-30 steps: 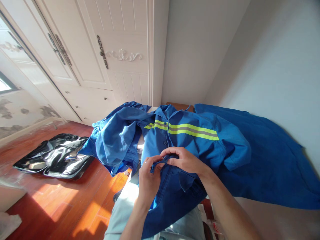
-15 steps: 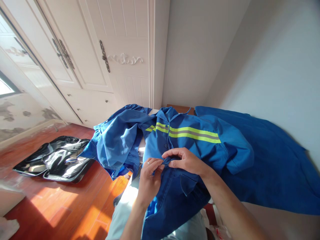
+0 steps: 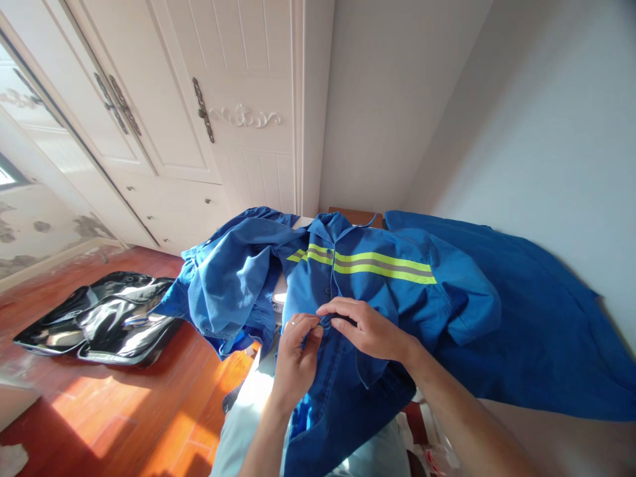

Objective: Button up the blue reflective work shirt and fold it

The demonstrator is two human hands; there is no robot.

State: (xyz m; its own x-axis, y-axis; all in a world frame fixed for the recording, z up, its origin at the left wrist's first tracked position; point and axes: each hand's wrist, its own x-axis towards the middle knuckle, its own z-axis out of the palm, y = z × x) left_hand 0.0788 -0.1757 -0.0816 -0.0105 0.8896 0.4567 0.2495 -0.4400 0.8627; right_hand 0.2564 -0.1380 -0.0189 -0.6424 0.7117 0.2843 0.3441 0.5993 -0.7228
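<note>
A blue jacket (image 3: pixel 368 298) with a yellow-green and grey stripe across the chest lies spread before me, its lower part over my lap. My left hand (image 3: pixel 298 348) pinches the front edge of the jacket below the stripe. Close against it, my right hand (image 3: pixel 365 326) has its thumb and fingers bent onto the same front edge. The fingertips hide the exact spot they hold. Buttons show above my hands on the front, and the collar points away from me.
More blue cloth (image 3: pixel 521 318) lies to the right along the wall. An open black suitcase (image 3: pixel 99 318) rests on the red wooden floor (image 3: pixel 163 411) at left. White wardrobe doors (image 3: pixel 173 99) stand behind.
The view has shifted slightly. My right hand's fingers have come nearer to my left fingertips, and the cloth between them is now more covered.
</note>
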